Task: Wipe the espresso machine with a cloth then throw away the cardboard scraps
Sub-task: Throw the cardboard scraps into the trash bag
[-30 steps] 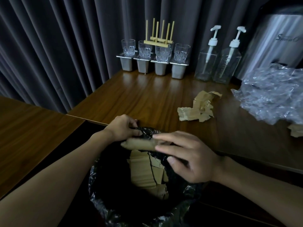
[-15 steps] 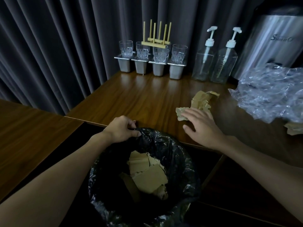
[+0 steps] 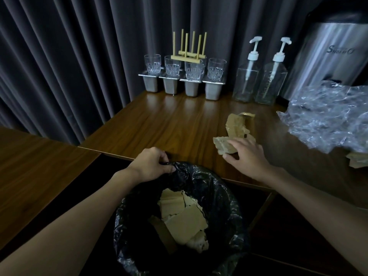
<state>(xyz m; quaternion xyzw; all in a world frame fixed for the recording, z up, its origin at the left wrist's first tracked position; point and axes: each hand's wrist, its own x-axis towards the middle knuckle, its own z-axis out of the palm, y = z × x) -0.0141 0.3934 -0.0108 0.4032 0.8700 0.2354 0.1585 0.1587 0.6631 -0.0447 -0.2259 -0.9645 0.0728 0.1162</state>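
Note:
A bin lined with a black bag (image 3: 223,198) stands below the table edge, with several cardboard pieces (image 3: 183,218) inside. My left hand (image 3: 151,164) pinches the far rim of the bag. On the wooden table (image 3: 159,124), my right hand (image 3: 245,156) grips a torn cardboard scrap (image 3: 222,145). More scraps (image 3: 236,124) lie just behind it. Another scrap (image 3: 358,161) shows at the right edge under the plastic. No cloth is in view.
Crumpled clear plastic wrap (image 3: 326,118) covers the table's right side. At the back stand glasses on metal tubs (image 3: 183,76), two pump bottles (image 3: 260,76) and a steel machine (image 3: 330,58). A second table (image 3: 29,166) lies to the left.
My right hand dropped a cardboard piece into the bin, reached to the table pile, and now holds a scrap pulled slightly toward me. My left hand stayed on the bag rim.

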